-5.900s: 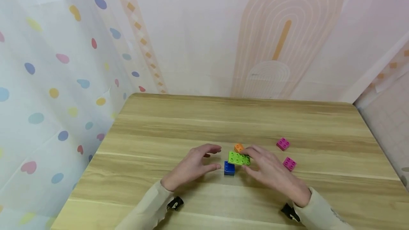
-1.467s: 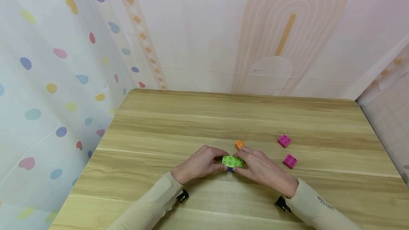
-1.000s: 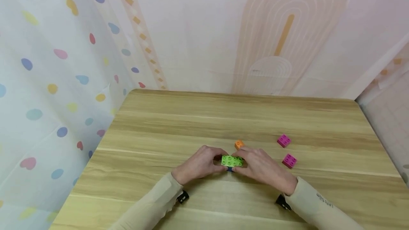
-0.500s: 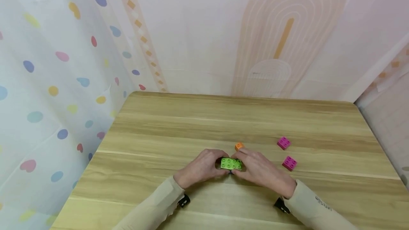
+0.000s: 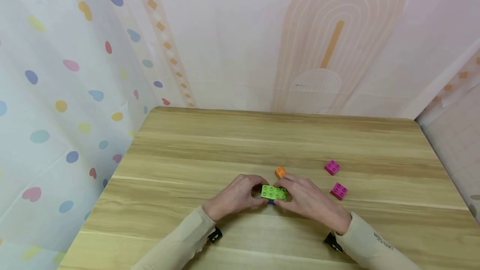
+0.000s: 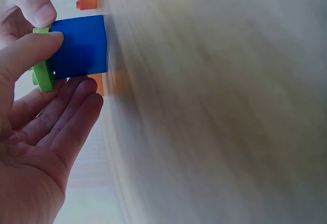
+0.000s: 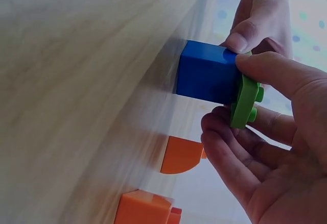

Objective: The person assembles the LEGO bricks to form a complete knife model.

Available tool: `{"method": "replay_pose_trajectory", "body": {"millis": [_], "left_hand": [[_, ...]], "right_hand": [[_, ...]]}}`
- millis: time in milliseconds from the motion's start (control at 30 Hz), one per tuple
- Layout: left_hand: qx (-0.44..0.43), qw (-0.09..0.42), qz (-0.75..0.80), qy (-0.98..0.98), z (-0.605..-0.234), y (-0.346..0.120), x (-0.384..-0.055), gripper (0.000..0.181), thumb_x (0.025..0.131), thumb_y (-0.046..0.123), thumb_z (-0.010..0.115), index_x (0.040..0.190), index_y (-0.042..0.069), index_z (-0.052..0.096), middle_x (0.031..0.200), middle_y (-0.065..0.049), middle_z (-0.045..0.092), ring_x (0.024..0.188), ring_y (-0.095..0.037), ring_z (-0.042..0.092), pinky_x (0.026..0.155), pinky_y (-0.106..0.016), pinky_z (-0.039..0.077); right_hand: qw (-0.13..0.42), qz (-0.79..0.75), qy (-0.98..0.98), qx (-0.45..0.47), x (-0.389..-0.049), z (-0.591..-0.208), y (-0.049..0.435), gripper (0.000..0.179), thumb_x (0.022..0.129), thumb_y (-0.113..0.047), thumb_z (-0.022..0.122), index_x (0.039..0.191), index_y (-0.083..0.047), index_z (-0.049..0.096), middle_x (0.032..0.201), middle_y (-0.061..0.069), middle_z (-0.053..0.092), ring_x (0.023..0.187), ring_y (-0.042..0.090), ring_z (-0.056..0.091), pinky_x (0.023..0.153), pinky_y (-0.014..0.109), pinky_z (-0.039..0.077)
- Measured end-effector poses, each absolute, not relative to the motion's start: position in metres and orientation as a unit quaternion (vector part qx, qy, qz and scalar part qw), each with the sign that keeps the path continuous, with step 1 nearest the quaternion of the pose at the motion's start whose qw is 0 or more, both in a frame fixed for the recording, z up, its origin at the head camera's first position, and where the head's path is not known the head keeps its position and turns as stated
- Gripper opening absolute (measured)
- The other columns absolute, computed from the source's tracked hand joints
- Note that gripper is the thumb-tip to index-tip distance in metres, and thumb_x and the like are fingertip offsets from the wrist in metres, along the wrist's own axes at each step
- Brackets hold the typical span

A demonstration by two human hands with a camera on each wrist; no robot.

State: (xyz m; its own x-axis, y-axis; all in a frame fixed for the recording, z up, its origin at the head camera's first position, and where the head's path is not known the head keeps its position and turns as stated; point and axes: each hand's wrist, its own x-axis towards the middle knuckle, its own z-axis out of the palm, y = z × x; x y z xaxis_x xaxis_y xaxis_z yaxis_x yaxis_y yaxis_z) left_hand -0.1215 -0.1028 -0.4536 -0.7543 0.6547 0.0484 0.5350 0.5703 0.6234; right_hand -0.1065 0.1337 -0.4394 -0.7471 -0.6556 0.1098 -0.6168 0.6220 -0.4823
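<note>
A lime-green toy brick (image 5: 271, 192), thin and studded on top, sits over a taller blue toy brick (image 7: 207, 73), which stands on the wooden table. My left hand (image 5: 234, 198) pinches the pair from the left, thumb tip across the seam on the near side and fingers behind. From the right, my right hand (image 5: 307, 201) grips the green brick, its thumb at the seam with the blue one. In the head view the blue brick is mostly hidden under the green. Both thumbs lie close together in the wrist views.
An orange brick (image 5: 280, 172) lies just behind my right fingers; the right wrist view shows a curved orange brick (image 7: 181, 155) and another orange brick (image 7: 143, 208). Two magenta bricks (image 5: 332, 167) are farther right. Patterned curtains hang beyond the table (image 5: 210, 136).
Several seconds ago my left hand was apart from the bricks and my right held the green one tilted over the blue. Now both hands hold the stack, with only slight shifts lately.
</note>
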Motion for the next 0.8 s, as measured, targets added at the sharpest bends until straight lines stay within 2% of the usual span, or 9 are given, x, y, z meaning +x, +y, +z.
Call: {"method": "replay_pose_trajectory", "body": {"millis": [200,467,600,800], "left_hand": [[0.333,0.097,0.303,0.888,-0.4517,-0.1043,-0.1185,0.033,0.090,0.021,0.083,0.116,0.004,0.072,0.107,-0.002,0.074,0.091,-0.007,0.065,0.082,-0.023,0.055],[0.338,0.103,0.303,0.885,-0.4484,-0.1047,-0.1193,0.035,0.087,0.018,0.085,0.116,0.004,0.071,0.106,-0.003,0.074,0.091,-0.009,0.067,0.081,-0.021,0.055],[0.348,0.112,0.311,0.877,-0.4470,-0.1060,-0.1213,0.033,0.087,0.017,0.085,0.115,0.004,0.072,0.105,-0.003,0.074,0.089,-0.007,0.065,0.079,-0.020,0.055],[0.345,0.125,0.330,0.870,-0.4442,-0.1094,-0.1225,0.029,0.092,0.017,0.081,0.118,0.005,0.075,0.109,-0.003,0.077,0.092,-0.007,0.067,0.081,-0.021,0.056]], "right_hand": [[0.028,-0.252,0.898,-0.361,-0.1049,-0.4381,0.1306,0.023,0.090,-0.023,0.082,0.106,-0.009,0.072,0.095,-0.006,0.061,0.072,0.002,0.047,0.060,0.017,0.046],[0.026,-0.251,0.895,-0.369,-0.1063,-0.4375,0.1280,0.025,0.090,-0.020,0.082,0.108,-0.006,0.072,0.095,-0.005,0.060,0.072,0.002,0.047,0.060,0.017,0.046],[0.037,-0.252,0.894,-0.369,-0.1078,-0.4368,0.1277,0.026,0.090,-0.020,0.081,0.110,-0.006,0.072,0.098,-0.003,0.063,0.073,0.003,0.050,0.061,0.018,0.048],[0.071,-0.256,0.899,-0.349,-0.1099,-0.4354,0.1286,0.029,0.091,-0.024,0.081,0.114,-0.009,0.072,0.104,-0.004,0.065,0.079,0.003,0.053,0.068,0.023,0.051]]}}
